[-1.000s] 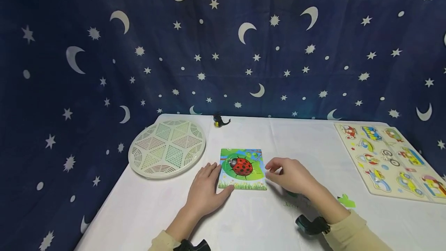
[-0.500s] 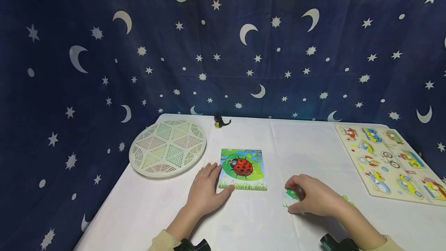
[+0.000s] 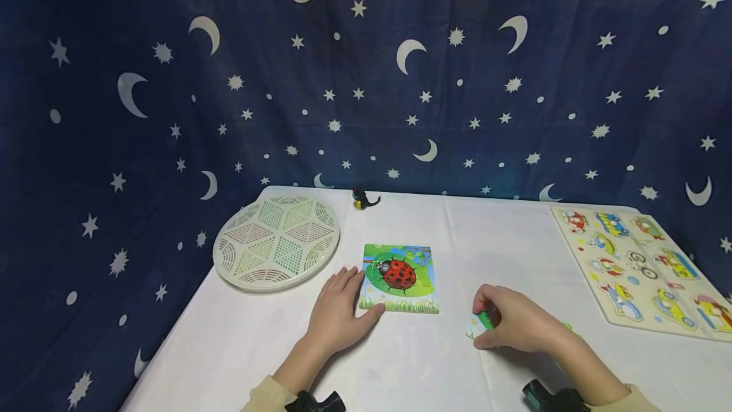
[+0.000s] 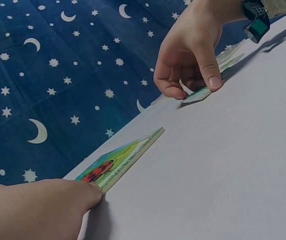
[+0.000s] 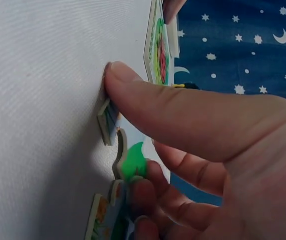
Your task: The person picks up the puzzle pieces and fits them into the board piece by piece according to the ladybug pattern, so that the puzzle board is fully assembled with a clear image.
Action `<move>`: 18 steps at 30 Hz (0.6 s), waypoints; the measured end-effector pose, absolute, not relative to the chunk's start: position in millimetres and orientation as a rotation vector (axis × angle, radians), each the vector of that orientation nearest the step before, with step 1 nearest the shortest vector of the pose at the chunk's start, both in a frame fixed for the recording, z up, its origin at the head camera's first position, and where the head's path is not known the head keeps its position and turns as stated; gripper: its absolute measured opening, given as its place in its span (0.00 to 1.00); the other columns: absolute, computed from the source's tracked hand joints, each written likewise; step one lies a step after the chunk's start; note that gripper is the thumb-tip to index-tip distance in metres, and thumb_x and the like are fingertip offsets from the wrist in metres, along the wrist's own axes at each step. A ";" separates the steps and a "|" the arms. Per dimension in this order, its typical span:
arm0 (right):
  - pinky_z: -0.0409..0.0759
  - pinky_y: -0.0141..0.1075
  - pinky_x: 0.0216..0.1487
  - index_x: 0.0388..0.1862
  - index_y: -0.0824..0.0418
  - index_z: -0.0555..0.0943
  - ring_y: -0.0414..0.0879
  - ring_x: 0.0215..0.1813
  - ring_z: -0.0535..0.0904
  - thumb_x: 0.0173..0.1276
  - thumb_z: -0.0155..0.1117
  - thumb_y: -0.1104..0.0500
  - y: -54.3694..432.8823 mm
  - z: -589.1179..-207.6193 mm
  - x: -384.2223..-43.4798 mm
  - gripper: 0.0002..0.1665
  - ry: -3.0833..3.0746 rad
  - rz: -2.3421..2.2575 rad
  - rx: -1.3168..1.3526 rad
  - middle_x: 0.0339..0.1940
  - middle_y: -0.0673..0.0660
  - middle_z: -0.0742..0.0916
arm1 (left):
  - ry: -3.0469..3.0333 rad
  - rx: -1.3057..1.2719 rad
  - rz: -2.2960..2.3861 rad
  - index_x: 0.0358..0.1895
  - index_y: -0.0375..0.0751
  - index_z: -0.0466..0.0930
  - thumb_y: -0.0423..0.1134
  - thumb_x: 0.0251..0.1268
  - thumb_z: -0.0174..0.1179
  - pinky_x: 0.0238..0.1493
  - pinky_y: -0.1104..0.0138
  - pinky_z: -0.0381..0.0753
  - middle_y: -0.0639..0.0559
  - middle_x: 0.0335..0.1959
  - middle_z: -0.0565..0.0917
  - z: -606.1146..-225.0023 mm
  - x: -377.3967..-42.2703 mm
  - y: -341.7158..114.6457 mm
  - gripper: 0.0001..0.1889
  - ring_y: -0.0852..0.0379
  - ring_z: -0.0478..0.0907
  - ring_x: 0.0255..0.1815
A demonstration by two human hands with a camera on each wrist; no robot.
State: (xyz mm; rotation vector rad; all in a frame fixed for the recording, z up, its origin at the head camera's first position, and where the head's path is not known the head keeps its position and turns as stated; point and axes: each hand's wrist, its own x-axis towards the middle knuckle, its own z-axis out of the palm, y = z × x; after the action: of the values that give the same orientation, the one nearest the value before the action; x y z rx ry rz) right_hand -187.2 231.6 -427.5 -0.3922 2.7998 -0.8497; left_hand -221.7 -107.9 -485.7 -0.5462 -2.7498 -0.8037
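A square jigsaw puzzle with a red ladybug picture lies on the white table. My left hand rests at its left side, fingers straight along the edge and thumb at the near left corner. To the right, my right hand pinches a small jigsaw piece printed with green and flowers, between thumb and fingers. Seen from the right wrist, the thumb lies along one piece's edge, with a green piece and another flowered piece by the fingertips. My palm partly hides these pieces in the head view.
A round pale board with a perforated star pattern lies at the back left. Behind the puzzle is a small black figure. A wooden vehicle puzzle board lies far right. A starry dark blue curtain hangs behind the table.
My right hand has left the ladybug puzzle's right edge, moved right and nearer, and taken hold of a loose piece, which has since turned slightly. My left hand has stayed at the puzzle.
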 end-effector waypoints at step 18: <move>0.77 0.36 0.35 0.46 0.49 0.83 0.46 0.36 0.76 0.63 0.75 0.62 221.7 -421.2 -188.8 0.15 2.768 -1.075 -0.373 0.37 0.47 0.84 | -2.759 -0.546 -0.796 0.70 0.38 0.75 0.62 0.63 0.63 0.79 0.51 0.57 0.40 0.71 0.74 -483.1 -221.3 -107.6 0.40 0.41 0.63 0.76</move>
State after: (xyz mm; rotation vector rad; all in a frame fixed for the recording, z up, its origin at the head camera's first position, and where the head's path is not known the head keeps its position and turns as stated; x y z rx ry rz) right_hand -188.8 221.7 -421.2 -0.3732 2.7681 -1.0745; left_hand -221.3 -107.6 -483.1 -0.5461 -2.7590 -0.7962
